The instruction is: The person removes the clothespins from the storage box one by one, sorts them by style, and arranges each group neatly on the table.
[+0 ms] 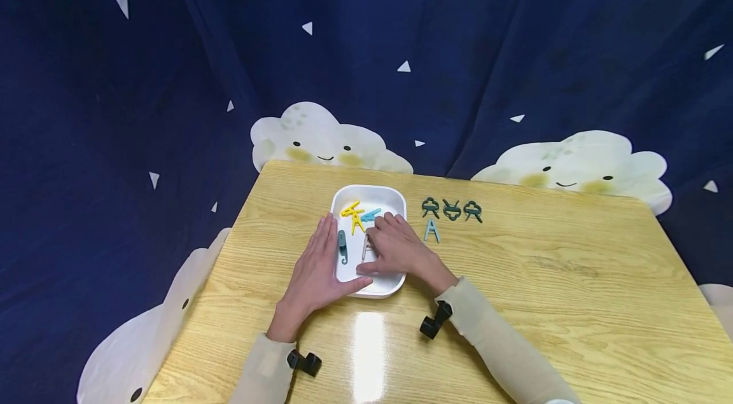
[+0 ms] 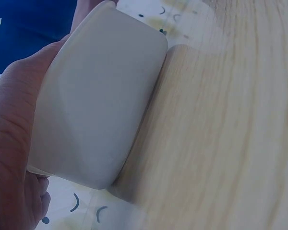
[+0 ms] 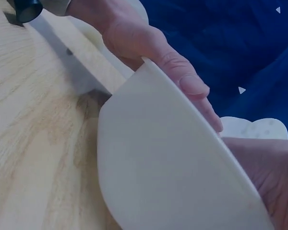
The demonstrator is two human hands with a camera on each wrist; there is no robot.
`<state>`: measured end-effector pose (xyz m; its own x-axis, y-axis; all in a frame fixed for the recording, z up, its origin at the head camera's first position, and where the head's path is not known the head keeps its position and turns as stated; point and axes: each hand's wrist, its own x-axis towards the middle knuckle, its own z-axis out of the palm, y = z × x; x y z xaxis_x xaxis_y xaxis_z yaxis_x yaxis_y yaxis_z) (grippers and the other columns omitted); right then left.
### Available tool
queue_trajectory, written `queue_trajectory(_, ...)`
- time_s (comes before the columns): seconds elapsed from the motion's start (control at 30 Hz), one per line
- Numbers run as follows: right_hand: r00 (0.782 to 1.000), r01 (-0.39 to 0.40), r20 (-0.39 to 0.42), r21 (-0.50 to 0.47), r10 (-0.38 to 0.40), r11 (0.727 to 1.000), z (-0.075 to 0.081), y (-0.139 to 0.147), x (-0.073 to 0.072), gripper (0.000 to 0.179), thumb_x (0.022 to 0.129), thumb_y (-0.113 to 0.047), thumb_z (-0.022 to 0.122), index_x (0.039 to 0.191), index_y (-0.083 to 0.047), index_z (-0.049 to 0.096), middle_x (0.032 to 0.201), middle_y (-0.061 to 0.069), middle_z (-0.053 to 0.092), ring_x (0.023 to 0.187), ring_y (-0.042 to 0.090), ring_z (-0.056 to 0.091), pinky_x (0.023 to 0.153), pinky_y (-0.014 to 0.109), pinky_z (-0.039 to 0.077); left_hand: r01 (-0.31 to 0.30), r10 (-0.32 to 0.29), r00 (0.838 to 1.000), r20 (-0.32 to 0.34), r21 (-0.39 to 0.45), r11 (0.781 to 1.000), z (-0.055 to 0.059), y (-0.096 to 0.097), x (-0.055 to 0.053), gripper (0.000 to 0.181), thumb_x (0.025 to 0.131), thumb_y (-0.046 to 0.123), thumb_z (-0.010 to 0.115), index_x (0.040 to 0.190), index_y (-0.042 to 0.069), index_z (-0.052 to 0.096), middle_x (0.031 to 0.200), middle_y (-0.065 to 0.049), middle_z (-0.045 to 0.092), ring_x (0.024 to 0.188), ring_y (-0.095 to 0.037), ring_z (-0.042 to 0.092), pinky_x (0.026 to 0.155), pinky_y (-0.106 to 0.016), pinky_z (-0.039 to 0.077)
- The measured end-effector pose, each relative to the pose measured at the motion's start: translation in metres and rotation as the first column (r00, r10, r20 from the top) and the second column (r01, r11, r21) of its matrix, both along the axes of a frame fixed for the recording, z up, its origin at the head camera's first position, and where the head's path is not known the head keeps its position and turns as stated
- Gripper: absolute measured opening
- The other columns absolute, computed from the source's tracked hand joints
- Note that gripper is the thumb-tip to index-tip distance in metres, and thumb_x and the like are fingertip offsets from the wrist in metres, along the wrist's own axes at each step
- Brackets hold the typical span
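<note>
A white tray (image 1: 375, 292) lies on the table. Along its left rim rest the fairly straight fingers of my left hand (image 1: 312, 273), the thumb over the near rim. My right hand (image 1: 401, 251) reaches into the tray and pinches a pale pinkish clothespin (image 1: 364, 248) between thumb and fingers, partly hiding it. Also in the tray are yellow clothespins (image 1: 357, 222), a light blue clothespin (image 1: 371, 215) and a dark teal hooked clip (image 1: 342, 245). Both wrist views show mainly the tray's outer wall (image 2: 96, 100); the left thumb (image 3: 192, 85) appears on the rim in the right wrist view.
Right of the tray, three dark green cloud-shaped clips (image 1: 452, 210) lie in a row on the wooden table (image 1: 544, 289). A light blue clothespin (image 1: 432, 231) lies just below them. A dark blue curtain (image 1: 366, 41) with cloud prints hangs behind the table.
</note>
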<state>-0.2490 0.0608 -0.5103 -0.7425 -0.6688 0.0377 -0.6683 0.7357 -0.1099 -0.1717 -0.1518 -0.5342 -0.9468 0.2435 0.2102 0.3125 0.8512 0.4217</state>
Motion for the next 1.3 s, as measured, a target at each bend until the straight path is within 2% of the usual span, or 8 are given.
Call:
queue_trajectory(0.3, 0.998, 0.021, -0.054, 0.032, -0.020, 0.999, -0.0062, 0.0002, 0.0001, 0.063, 0.074, -0.074, 0.079, 0.099, -0.017, 0.068, 0.096, -0.001, 0.051, 0.091, 0.021, 0.040, 0.083, 0.034, 0.036, 0.001, -0.001, 1.000, -0.017, 0.000, 1.000, -0.0029, 0.0004, -0.0012, 0.139, 0.076, 0.091, 0.059, 0.166, 0.000, 0.005, 0.176, -0.014, 0.001, 0.162, -0.026, 0.003, 0.131, -0.042, 0.016)
queue_trajectory(0.5, 0.998, 0.038, -0.061, 0.056, -0.035, 0.998, -0.0076, 0.0001, 0.0003, 0.061, 0.073, -0.076, 0.078, 0.094, -0.019, 0.065, 0.097, -0.001, 0.051, 0.092, 0.021, 0.040, 0.084, 0.034, 0.037, 0.005, -0.005, 1.000, -0.020, 0.001, 1.000, -0.0038, 0.0002, -0.0008, 0.139, 0.077, 0.090, 0.060, 0.166, -0.001, 0.006, 0.175, -0.016, 0.003, 0.162, -0.026, 0.003, 0.131, -0.043, 0.017)
queue_trajectory(0.77, 0.998, 0.028, -0.059, 0.033, -0.026, 0.999, -0.0069, 0.0000, 0.0006, 0.060, 0.072, -0.074, 0.079, 0.093, -0.019, 0.065, 0.097, -0.002, 0.052, 0.092, 0.020, 0.040, 0.082, 0.033, 0.036, -0.001, 0.001, 1.000, -0.003, -0.013, 1.000, -0.0025, 0.0003, -0.0011, 0.139, 0.077, 0.091, 0.058, 0.166, 0.001, 0.003, 0.176, -0.015, 0.001, 0.162, -0.024, 0.000, 0.131, -0.041, 0.014)
queue_trajectory(1.03, 0.998, 0.018, -0.057, 0.028, -0.016, 0.999, -0.0081, -0.0005, 0.0004, 0.063, 0.070, -0.074, 0.081, 0.095, -0.019, 0.065, 0.098, -0.002, 0.053, 0.092, 0.020, 0.040, 0.083, 0.033, 0.036, -0.003, 0.003, 1.000, 0.009, -0.009, 1.000, -0.0030, -0.0009, -0.0006, 0.139, 0.077, 0.092, 0.057, 0.166, 0.001, 0.002, 0.176, -0.010, -0.006, 0.162, -0.022, -0.003, 0.131, -0.041, 0.014)
queue_trajectory(1.3, 0.999, 0.026, -0.032, -0.032, -0.027, 0.999, -0.0085, 0.0004, 0.0000, 0.061, 0.068, -0.073, 0.082, 0.089, -0.021, 0.059, 0.093, -0.005, 0.050, 0.090, 0.019, 0.040, 0.082, 0.033, 0.035, 0.004, -0.004, 1.000, -0.006, -0.003, 1.000, -0.0036, -0.0003, -0.0018, 0.139, 0.077, 0.091, 0.059, 0.166, 0.000, 0.004, 0.176, -0.014, 0.000, 0.162, -0.024, -0.001, 0.131, -0.041, 0.015)
